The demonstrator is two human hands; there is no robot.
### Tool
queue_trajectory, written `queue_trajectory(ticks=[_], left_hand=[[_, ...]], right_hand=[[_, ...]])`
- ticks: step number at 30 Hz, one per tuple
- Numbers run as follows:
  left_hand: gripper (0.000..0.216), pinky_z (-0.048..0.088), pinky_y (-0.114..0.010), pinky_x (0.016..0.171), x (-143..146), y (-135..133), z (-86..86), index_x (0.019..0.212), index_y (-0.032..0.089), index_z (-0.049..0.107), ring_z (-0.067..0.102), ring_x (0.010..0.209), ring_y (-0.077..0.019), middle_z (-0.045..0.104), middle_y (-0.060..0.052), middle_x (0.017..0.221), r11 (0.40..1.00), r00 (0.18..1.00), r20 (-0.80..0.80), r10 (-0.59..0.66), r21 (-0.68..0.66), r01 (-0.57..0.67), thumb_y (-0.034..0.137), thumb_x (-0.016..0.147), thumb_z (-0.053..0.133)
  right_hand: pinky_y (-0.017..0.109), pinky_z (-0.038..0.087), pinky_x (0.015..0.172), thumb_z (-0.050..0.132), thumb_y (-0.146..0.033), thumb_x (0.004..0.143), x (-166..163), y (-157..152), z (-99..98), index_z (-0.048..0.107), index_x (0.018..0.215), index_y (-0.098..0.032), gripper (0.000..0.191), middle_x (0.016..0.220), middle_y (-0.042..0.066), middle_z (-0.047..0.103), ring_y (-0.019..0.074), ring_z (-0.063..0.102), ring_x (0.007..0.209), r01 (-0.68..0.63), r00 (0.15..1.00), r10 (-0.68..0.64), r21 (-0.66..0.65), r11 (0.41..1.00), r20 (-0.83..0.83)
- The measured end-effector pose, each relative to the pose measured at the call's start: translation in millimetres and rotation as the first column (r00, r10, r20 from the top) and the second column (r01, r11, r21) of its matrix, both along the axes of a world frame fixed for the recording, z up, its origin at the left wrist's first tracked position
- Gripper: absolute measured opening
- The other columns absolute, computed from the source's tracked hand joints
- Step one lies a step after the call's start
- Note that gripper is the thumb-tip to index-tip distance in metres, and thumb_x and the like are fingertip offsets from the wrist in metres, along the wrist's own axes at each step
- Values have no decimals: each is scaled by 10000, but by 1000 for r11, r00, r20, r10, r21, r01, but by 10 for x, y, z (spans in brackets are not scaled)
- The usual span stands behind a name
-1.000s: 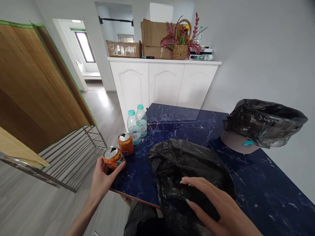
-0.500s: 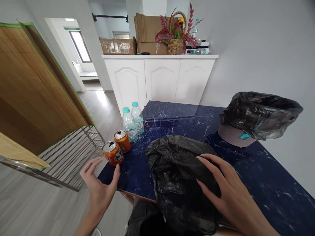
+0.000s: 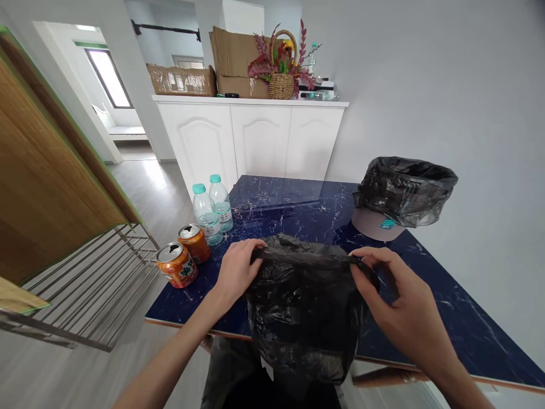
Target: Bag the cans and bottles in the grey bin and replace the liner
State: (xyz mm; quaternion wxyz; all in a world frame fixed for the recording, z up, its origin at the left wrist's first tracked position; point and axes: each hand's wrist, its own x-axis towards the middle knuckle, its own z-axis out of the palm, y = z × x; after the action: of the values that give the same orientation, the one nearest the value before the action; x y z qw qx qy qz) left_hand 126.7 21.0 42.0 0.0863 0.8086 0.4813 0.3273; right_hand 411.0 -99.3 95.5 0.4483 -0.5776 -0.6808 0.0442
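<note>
A black plastic bag (image 3: 302,307) lies over the near edge of the dark blue table, its lower part hanging above my lap. My left hand (image 3: 239,267) pinches the bag's upper edge at its left corner. At the right corner, my right hand (image 3: 394,289) is closed on the same edge between thumb and fingers. The edge runs stretched between both hands. Left of my left hand stand two opened orange drink cans, a nearer can (image 3: 176,266) and a farther can (image 3: 195,243).
Two water bottles with teal caps, one bottle (image 3: 208,216) nearer, stand behind the cans. A grey bin (image 3: 374,224) lined with a black bag stands on the table (image 3: 293,199) at right. A metal rack (image 3: 97,278) is at left; a white cabinet (image 3: 259,136) stands behind.
Both hands have come onto the bag's upper edge and closed on it; the left moved right from near the cans. The edge is now drawn straight. The view has shifted right.
</note>
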Motion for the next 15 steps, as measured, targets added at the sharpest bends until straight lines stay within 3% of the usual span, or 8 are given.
queue_trajectory(ticks=[2, 5, 7, 11, 13, 15], left_hand=[[336, 547, -425, 984, -44, 37, 150, 1162, 242, 682, 735, 1085, -277, 789, -51, 1144, 999, 995, 98, -25, -42, 29, 117, 888, 531], [284, 570, -359, 900, -143, -4, 397, 1161, 223, 693, 756, 1003, -249, 804, -44, 1067, 996, 965, 262, -25, -72, 46, 206, 923, 539], [252, 572, -350, 895, -205, -27, 532, 1148, 209, 701, 753, 972, -242, 804, -50, 1043, 994, 945, 324, -31, -90, 64, 282, 945, 569], [284, 572, -346, 915, -260, 34, 709, 1104, 196, 726, 741, 1000, -248, 801, -65, 1075, 979, 888, 458, -51, -151, 134, 429, 965, 644], [308, 574, -349, 920, -227, 100, 799, 1057, 196, 744, 732, 1018, -255, 800, -54, 1049, 972, 842, 539, -24, -186, 146, 480, 953, 684], [314, 581, -354, 911, -155, 152, 929, 1024, 188, 753, 729, 1013, -256, 793, -48, 1007, 966, 763, 646, 21, -210, 151, 489, 942, 716]], right_hand=[[302, 525, 706, 610, -419, 1027, 43, -17, -34, 584, 1261, -296, 266, 892, 7, 539, 193, 605, 782, -22, 999, 24, -73, 997, 21], [313, 537, 735, 674, -408, 961, 121, -3, -193, 490, 1417, -276, 509, 959, 18, 512, 204, 595, 828, -48, 992, 66, -168, 985, 103], [335, 547, 762, 650, -362, 955, 197, 55, -353, 441, 1479, -254, 574, 1007, 36, 518, 217, 595, 860, -24, 991, 50, -203, 979, 126], [397, 566, 798, 502, -275, 1003, 441, 322, -606, 536, 1442, -214, 444, 1062, 88, 554, 249, 619, 897, 89, 990, -60, -234, 968, 129], [449, 568, 886, 442, -258, 1024, 566, 491, -583, 631, 1356, -204, 387, 1086, 116, 595, 281, 651, 992, 115, 988, -93, -198, 973, 120], [492, 538, 1013, 413, -287, 1056, 640, 617, -424, 683, 1300, -218, 370, 1157, 133, 656, 304, 660, 1138, 108, 992, -101, -103, 989, 70]])
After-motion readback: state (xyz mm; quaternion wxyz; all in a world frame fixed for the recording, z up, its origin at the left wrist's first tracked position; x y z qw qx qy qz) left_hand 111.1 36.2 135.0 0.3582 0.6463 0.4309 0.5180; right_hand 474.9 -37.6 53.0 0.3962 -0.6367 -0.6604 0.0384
